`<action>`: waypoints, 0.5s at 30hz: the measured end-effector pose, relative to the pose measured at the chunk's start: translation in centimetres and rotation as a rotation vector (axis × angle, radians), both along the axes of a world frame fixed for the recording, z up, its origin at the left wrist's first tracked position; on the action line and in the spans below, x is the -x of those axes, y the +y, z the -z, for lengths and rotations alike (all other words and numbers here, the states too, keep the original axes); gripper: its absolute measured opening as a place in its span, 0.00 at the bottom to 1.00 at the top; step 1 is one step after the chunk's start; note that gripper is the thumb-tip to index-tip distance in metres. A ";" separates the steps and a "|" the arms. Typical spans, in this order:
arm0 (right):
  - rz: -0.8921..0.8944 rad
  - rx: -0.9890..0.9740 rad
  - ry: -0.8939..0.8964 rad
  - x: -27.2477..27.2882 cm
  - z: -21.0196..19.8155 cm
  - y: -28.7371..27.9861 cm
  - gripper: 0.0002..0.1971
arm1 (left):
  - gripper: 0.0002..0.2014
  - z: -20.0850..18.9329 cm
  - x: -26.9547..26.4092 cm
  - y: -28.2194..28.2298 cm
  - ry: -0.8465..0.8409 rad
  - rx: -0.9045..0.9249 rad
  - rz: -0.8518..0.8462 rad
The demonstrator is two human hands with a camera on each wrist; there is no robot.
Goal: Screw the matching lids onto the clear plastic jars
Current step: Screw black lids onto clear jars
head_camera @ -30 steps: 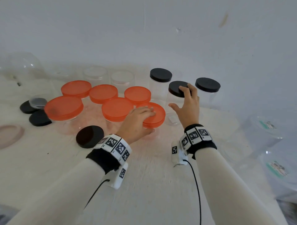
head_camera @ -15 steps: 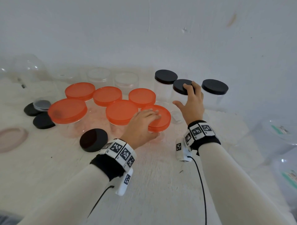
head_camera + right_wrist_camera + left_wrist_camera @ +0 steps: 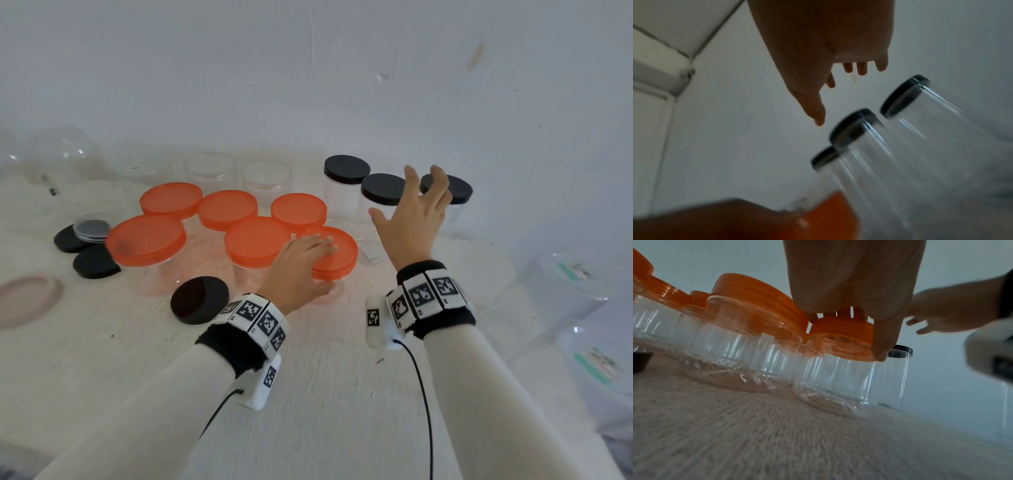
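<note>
Left hand (image 3: 301,263) grips the nearest orange lid (image 3: 339,255) from above; right hand (image 3: 414,219) hovers spread open above the black-lidded jars (image 3: 380,190)

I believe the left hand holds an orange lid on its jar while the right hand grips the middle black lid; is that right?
Not quite: the right hand grips nothing; the right wrist view shows it open, clear of the middle black lid. The left hand does hold the orange lid on its jar.
</note>
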State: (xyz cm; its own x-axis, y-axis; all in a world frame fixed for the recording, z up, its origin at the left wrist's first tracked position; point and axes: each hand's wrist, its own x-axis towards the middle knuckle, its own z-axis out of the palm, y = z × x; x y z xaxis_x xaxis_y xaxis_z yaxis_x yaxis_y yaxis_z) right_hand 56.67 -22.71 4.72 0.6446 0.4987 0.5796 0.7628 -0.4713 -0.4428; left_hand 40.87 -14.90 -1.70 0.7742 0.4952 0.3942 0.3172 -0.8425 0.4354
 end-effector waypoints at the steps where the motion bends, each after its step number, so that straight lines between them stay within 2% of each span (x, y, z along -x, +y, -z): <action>1: -0.016 -0.076 0.023 0.9 -0.6 -0.8 0.35 | 0.28 0.0 0.0 0.0 -0.002 -0.005 0.004; 4: -0.080 -0.203 0.033 4.2 -2.1 -3.8 0.30 | 0.28 -0.1 0.1 0.0 0.016 0.004 0.013; 10: -0.186 -0.130 -0.004 8.6 -4.3 -12.4 0.23 | 0.27 -0.6 0.1 -0.5 0.011 0.066 0.004; 15: -0.129 -0.100 -0.060 8.1 -4.4 -18.5 0.19 | 0.27 -0.6 0.1 -0.5 -0.001 0.067 0.019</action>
